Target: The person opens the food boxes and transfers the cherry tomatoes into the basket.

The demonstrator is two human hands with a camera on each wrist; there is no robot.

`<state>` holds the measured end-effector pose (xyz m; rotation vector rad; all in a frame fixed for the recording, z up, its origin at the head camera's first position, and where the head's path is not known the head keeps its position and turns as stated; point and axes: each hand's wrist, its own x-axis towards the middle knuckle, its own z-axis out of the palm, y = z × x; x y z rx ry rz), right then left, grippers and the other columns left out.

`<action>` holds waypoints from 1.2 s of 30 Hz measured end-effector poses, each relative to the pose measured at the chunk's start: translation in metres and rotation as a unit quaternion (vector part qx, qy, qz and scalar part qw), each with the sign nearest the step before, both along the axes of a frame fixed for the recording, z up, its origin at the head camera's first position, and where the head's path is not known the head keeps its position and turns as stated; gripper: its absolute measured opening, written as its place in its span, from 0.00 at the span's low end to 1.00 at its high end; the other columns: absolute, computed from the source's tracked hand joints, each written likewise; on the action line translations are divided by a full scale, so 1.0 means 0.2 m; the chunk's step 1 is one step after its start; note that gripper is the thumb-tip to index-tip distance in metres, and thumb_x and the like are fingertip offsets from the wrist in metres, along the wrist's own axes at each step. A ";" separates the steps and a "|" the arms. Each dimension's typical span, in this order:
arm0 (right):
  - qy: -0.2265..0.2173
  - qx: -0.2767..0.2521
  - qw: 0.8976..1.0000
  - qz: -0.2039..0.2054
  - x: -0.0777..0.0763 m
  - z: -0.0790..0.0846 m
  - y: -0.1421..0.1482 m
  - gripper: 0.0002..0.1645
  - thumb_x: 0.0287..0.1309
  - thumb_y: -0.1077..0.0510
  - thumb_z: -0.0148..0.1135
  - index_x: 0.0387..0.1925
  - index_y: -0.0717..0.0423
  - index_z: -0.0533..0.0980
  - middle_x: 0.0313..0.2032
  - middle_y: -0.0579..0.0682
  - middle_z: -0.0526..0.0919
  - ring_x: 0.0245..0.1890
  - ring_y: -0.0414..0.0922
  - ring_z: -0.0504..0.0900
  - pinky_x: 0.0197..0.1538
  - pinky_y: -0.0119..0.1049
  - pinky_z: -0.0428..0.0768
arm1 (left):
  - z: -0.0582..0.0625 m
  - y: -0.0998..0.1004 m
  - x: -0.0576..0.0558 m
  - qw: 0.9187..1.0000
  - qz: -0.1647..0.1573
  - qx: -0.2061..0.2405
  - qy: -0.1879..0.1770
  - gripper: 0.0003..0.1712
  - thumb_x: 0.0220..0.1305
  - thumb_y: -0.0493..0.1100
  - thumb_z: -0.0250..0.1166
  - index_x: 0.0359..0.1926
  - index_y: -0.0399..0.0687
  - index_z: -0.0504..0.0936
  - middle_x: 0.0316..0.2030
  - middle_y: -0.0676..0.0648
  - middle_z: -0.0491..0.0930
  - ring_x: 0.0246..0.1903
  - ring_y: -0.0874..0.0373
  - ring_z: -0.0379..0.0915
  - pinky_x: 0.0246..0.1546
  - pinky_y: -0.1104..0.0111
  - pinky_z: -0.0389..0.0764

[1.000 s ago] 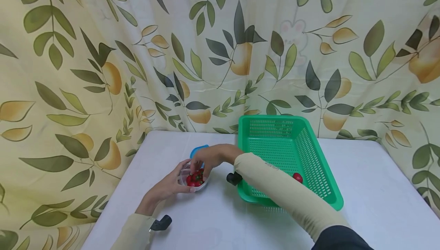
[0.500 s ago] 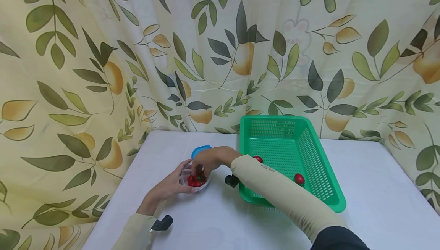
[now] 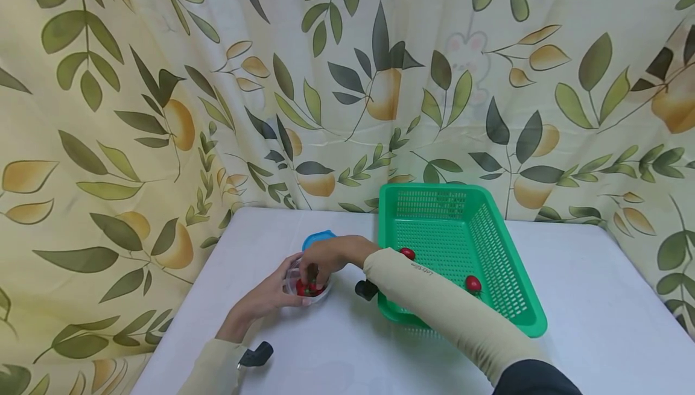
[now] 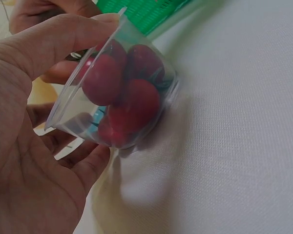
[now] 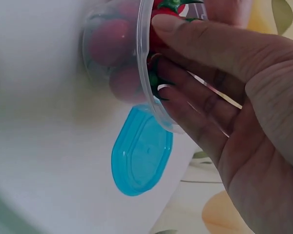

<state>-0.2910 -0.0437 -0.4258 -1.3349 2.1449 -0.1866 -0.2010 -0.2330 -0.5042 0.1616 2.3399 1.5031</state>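
A small clear plastic container with several red cherry tomatoes is held by my left hand, thumb along its rim and fingers around the far side. My right hand reaches into the container's open top. In the right wrist view, its thumb and fingers pinch a red cherry tomato with a green stem at the rim. Other tomatoes show blurred through the wall. From the head view, the right hand hides part of the container's contents.
A blue lid lies on the white table behind the container. To the right stands a green plastic basket with two cherry tomatoes visible; the right forearm crosses over its front. A leaf-patterned curtain hangs behind.
My right forearm has shifted slightly left, uncovering a second tomato in the basket. The right fingers stay at the container with small movements. The left hand keeps its hold.
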 end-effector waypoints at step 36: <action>-0.073 -0.110 0.991 -0.024 -0.03 0.11 0.14 0.13 0.59 0.57 0.74 0.47 0.50 0.85 0.45 0.38 0.83 0.46 0.38 0.84 0.47 0.27 0.82 | 0.00 0.00 0.00 0.999 -0.034 0.024 0.016 0.59 0.56 0.46 0.78 0.79 0.55 0.49 0.74 0.43 0.60 0.74 0.42 0.55 0.71 0.36 0.54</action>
